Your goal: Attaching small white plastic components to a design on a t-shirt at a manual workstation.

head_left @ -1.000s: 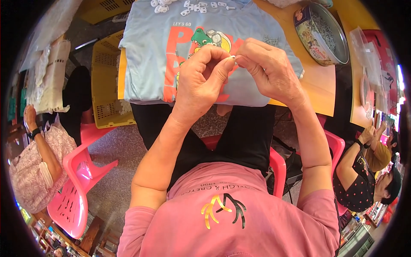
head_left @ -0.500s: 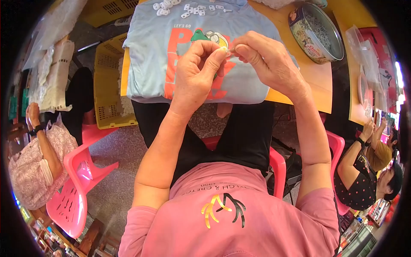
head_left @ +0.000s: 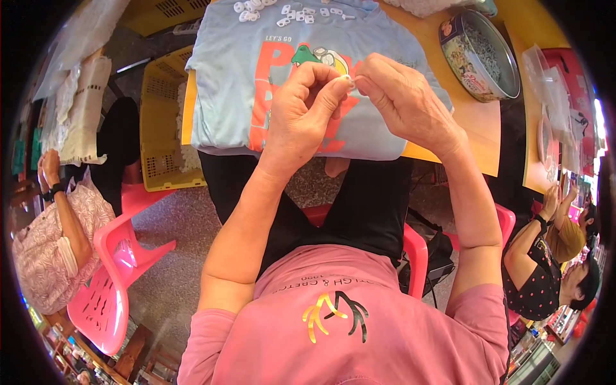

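Observation:
My left hand (head_left: 300, 112) pinches a small white plastic part (head_left: 347, 78) between thumb and forefinger. Close against that part, on its right side, my right hand (head_left: 407, 96) has its thumb and fingers pressed together; whatever they hold is too small to make out. Both hands are raised over a light blue T-shirt (head_left: 221, 96) with a red print, spread on the table. At the shirt's far side lie several white plastic pieces (head_left: 298, 14), with a cluster of rounder white ones (head_left: 250, 9) to their left.
A round tin (head_left: 461, 67) of small grey metal bits stands on the yellow table (head_left: 478, 141) at the right. Left of the table is a yellow crate (head_left: 160, 119). A pink chair (head_left: 106, 282) and a seated person (head_left: 61, 237) are farther left; other people (head_left: 536, 269) sit at right.
My right fingertips have come up against the white part, where a small metal-looking bit showed between the hands before. The view has shifted slightly.

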`<act>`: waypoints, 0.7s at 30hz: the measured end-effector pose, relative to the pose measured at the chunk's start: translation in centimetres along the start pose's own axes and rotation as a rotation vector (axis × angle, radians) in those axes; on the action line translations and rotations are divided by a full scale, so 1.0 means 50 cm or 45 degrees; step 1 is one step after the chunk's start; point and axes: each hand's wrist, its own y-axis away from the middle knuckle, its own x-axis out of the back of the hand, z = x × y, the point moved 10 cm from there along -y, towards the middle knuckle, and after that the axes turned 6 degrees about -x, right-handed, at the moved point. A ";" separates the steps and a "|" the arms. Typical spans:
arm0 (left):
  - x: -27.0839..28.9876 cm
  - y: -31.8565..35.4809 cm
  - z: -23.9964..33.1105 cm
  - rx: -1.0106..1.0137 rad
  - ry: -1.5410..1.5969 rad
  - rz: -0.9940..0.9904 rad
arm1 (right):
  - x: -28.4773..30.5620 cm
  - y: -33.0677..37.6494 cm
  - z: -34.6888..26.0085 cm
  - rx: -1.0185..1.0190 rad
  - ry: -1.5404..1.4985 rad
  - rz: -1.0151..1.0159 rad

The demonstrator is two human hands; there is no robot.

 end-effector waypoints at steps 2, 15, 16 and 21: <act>0.004 0.000 -0.003 0.006 -0.014 -0.003 | -0.007 -0.001 0.002 0.013 -0.045 -0.006; 0.006 0.002 0.001 -0.019 -0.060 0.027 | -0.020 -0.007 0.007 -0.043 -0.181 -0.050; 0.005 0.001 0.002 -0.020 -0.060 0.026 | -0.020 -0.008 0.007 -0.047 -0.172 -0.053; 0.007 -0.006 -0.005 0.011 0.053 0.018 | -0.016 -0.009 0.002 -0.051 -0.124 0.042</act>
